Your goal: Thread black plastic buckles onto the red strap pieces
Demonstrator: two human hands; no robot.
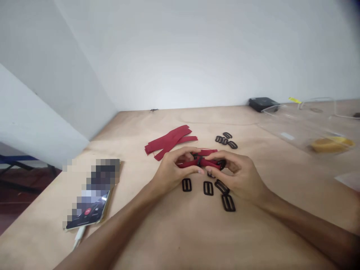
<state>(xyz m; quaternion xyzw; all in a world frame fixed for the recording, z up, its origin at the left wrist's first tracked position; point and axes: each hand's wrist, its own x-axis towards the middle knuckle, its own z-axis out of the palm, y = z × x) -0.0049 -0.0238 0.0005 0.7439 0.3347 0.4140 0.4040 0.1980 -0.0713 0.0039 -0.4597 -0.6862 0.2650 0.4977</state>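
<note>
Between my two hands, just above the table, is a red webbing strap (191, 163) with a black slide buckle (200, 161) threaded on it. My left hand (173, 167) is closed on the strap's left part, thumb along its lower edge. The right part is pinched in my right hand (239, 172), where another dark buckle (222, 164) shows partly behind the fingers. Below the hands lie several loose black slide buckles, among them one on the left (186, 185) and one at the front (228, 203). Some are partly covered by my right hand.
A pile of red strap pieces (171, 139) lies behind my left hand. Several more black buckles (225, 139) are grouped at the back. A phone (95, 202) with a cable rests at left. To the right are a clear plastic bag (295, 123), a yellow roll (332, 144) and a black box (263, 104).
</note>
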